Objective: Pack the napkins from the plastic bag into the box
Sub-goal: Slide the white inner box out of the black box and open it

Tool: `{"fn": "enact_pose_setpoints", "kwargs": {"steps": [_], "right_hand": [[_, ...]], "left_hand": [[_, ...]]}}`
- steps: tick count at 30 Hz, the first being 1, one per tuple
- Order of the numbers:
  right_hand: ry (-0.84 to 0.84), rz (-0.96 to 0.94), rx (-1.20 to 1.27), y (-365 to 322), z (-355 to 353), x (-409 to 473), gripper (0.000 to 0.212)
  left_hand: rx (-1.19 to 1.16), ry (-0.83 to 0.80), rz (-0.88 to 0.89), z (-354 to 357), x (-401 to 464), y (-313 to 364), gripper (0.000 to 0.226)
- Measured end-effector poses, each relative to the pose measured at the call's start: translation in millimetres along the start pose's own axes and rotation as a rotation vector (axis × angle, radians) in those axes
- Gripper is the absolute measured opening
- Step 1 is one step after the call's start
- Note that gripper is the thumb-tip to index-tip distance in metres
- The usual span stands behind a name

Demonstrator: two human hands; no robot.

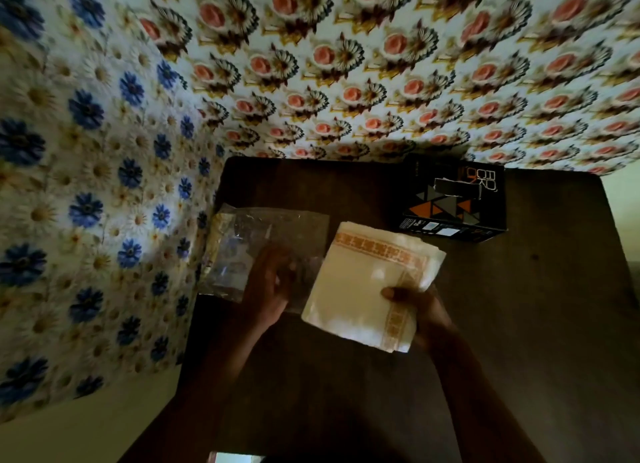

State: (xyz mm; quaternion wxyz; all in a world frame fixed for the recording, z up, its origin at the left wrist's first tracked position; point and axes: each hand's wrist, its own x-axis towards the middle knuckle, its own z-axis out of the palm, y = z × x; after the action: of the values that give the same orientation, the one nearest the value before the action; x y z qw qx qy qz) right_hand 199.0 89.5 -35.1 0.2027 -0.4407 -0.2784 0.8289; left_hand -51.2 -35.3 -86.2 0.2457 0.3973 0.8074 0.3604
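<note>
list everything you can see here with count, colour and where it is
napkins: one stack, cream with an orange patterned border, held above the middle of the table
plastic bag: one, clear and crinkled, on the table's left edge, left of the napkins
box: one, black with orange, grey and white triangles, far right part of the table, slot on top
table: one, dark brown, fills the lower middle of the view
rose-print cloth: one, white with pink roses, hangs behind the table
daisy-print cloth: one, white with blue and white daisies, to the left of the table
left hand: on the plastic bag
right hand: grips the near right corner of the napkins
</note>
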Motion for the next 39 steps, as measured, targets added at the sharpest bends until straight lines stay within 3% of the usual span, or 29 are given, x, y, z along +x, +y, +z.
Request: {"fn": "enact_pose_setpoints", "kwargs": {"steps": [1, 2, 5, 9, 11, 17, 22, 24, 27, 30, 36, 39], "right_hand": [[-0.025, 0.047, 0.004, 1.2, 4.8, 0.9, 0.071], [-0.047, 0.094, 0.012, 2.5, 8.0, 0.7, 0.072], [-0.119, 0.207, 0.049, 4.7, 13.3, -0.8, 0.059], [-0.104, 0.238, 0.033, 3.1, 10.1, -4.5, 0.044], [-0.072, 0.222, 0.034, 1.4, 7.3, -9.8, 0.040], [0.007, 0.153, -0.084, -4.5, 8.7, -15.9, 0.038], [0.196, 0.005, -0.401, 1.3, 12.1, -13.9, 0.021], [0.289, -0.001, -0.417, 4.7, 7.5, -12.5, 0.014], [0.317, 0.067, -0.458, 15.7, -13.1, -2.9, 0.034], [0.318, 0.085, -0.629, 26.3, -32.7, -0.7, 0.025], [0.304, 0.053, -0.937, 28.5, -51.6, 0.2, 0.058], [0.276, -0.001, -1.106, 10.8, -62.0, 1.2, 0.041]], "left_hand": [[-0.320, -0.059, -0.179, 2.9, 0.1, 13.7, 0.035], [-0.608, -0.172, -0.339, 4.5, -0.1, 28.1, 0.045], [-1.241, -0.516, -0.572, 8.2, -3.0, 51.2, 0.070], [-1.372, -0.531, -0.657, 18.4, -6.7, 45.4, 0.073], [-1.268, -0.455, -0.685, 19.4, -9.7, 39.9, 0.079], [-1.408, -0.384, -0.705, 14.8, -27.9, 51.1, 0.067], [-0.841, -0.251, -0.514, 27.3, -38.1, 63.1, 0.027], [-0.690, -0.203, -0.471, 38.4, -40.7, 61.0, 0.035], [-0.523, -0.187, -0.445, 53.8, -45.5, 63.4, 0.042], [-0.361, -0.193, -0.409, 70.3, -52.9, 63.5, 0.036], [0.052, -0.131, -0.392, 102.7, -58.7, 57.3, 0.055], [0.143, 0.057, -0.285, 105.4, -63.9, 75.8, 0.050]]}}
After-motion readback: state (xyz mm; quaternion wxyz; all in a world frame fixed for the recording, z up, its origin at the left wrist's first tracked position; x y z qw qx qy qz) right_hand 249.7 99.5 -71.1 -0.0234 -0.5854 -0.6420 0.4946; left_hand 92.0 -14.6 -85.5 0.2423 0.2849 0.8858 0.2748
